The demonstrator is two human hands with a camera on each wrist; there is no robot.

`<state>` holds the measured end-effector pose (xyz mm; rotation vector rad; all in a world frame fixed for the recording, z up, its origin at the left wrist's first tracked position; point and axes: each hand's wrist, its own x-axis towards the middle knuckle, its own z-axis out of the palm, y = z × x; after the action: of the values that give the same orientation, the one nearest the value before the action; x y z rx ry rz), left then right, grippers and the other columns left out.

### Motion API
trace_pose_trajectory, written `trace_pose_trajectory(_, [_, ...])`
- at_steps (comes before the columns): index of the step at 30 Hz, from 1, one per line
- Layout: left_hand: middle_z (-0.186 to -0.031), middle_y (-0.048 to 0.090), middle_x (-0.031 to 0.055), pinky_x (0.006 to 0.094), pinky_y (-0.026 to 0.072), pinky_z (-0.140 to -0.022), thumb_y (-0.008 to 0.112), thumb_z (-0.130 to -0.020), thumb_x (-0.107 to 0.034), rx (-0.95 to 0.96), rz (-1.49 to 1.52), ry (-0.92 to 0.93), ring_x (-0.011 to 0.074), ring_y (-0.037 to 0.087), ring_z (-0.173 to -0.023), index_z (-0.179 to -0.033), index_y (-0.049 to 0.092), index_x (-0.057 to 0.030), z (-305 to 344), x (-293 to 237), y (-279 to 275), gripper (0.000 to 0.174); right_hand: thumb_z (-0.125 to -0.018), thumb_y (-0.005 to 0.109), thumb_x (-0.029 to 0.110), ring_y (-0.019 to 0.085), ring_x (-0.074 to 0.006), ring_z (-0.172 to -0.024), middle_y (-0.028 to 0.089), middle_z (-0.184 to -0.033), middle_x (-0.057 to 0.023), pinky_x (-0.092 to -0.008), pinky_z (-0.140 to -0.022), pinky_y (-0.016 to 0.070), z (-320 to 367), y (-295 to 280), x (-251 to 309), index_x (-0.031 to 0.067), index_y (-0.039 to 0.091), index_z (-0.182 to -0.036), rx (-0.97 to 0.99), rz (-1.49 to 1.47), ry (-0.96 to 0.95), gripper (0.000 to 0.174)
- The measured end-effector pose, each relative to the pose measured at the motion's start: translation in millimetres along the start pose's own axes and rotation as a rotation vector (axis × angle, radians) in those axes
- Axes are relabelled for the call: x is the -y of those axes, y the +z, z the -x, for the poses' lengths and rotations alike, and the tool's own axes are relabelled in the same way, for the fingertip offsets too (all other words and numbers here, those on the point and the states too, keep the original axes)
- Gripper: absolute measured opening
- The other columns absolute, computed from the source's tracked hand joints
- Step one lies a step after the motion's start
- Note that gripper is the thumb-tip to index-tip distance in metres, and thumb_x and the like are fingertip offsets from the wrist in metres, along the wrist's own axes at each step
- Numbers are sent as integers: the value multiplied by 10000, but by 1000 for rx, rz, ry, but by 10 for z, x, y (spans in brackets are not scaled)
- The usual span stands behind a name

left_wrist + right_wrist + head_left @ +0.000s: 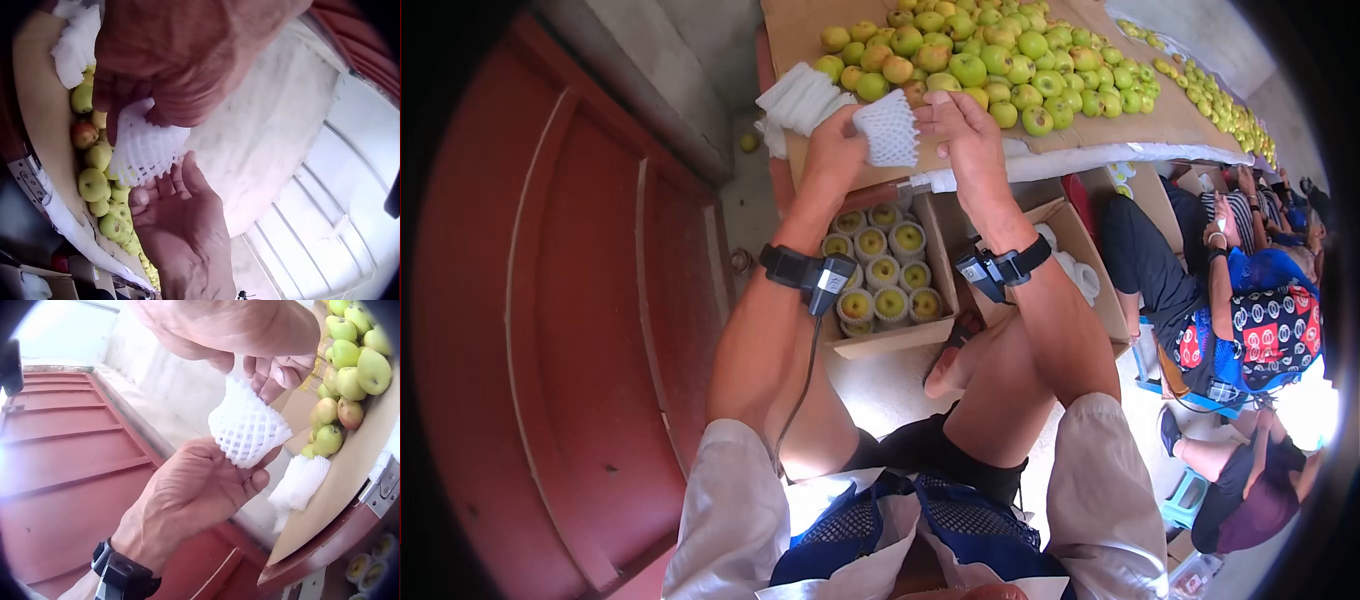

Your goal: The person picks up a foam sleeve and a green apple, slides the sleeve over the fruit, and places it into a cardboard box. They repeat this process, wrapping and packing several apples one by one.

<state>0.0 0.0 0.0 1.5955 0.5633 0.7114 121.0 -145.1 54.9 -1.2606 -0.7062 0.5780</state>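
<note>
Netting [887,132]: left hand [838,150] has fingers clamped on it; right hand [973,145] at its rim, fingers loosely apart, contact unclear.

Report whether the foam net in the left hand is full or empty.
Empty: the foam net in the left hand flares open, with nothing round filling its mesh.

A large red door [595,330], banded with raised strips, stands at the left, next to a grey wall [665,75]. On the right, a seated person [1270,335] wears dark trousers [1145,250] and a top patterned in red, black and blue. Near them is someone in a purple top [1265,510], with a light blue stool [1185,498] just beside. The floor [900,385] is pale.
</note>
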Motion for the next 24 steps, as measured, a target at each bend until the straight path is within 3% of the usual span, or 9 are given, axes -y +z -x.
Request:
trace_pose_trajectory(5, [-1173, 677, 91, 292, 555, -911, 569, -953, 37, 11, 569, -21, 167, 672, -1064, -1261, 610, 28, 178, -135, 52, 311, -994, 598, 148, 626, -155, -979, 695, -1018, -66, -293, -924, 478, 170, -12, 20, 6, 670, -1128, 52, 71, -81, 208])
trace_pose_trajectory(8, [-1264, 659, 64, 336, 551, -1005, 547, -992, 40, 69, 602, 56, 176, 652, -1149, -1345, 584, -27, 13, -243, -34, 361, -992, 598, 146, 625, -161, -992, 685, -1037, -59, -306, -939, 474, -35, 27, -51, 2, 675, -1104, 117, 78, -256, 198])
trace_pose_trajectory(11, [-1271, 660, 59, 345, 553, -1013, 553, -991, 39, 84, 580, 98, 185, 655, -1153, -1357, 578, -34, 39, -201, -55, 373, -994, 611, 168, 619, -168, -1029, 667, -1043, -57, -313, -961, 466, 68, 82, 35, 0, 681, -1105, 133, 166, -270, 213])
trace_pose_trajectory(17, [-1230, 676, 57, 317, 561, -956, 564, -960, 63, 45, 568, 99, 170, 667, -1115, -1304, 617, -32, 110, -172, 11, 361, -947, 707, 300, 557, -237, -1170, 582, -1185, -138, -339, -1013, 443, 35, 115, -137, -18, 679, -1118, 173, 233, -287, 362])
trace_pose_trajectory(23, [-1088, 692, 54, 262, 534, -755, 588, -877, 35, -8, 201, 132, 117, 653, -936, -1222, 643, 13, 51, -112, 24, 350, -893, 746, 287, 545, -250, -1163, 565, -1199, -152, -345, -1002, 436, -1, 92, -245, -50, 664, -1077, 48, 465, -431, 393])
trace_pose_trajectory(24, [-1080, 692, 58, 264, 534, -744, 588, -880, 25, -25, 146, 113, 120, 653, -928, -1221, 643, 13, 67, -120, 29, 346, -893, 735, 266, 552, -234, -1145, 580, -1181, -137, -341, -987, 437, 15, 73, -190, -42, 665, -1070, 81, 396, -351, 361])
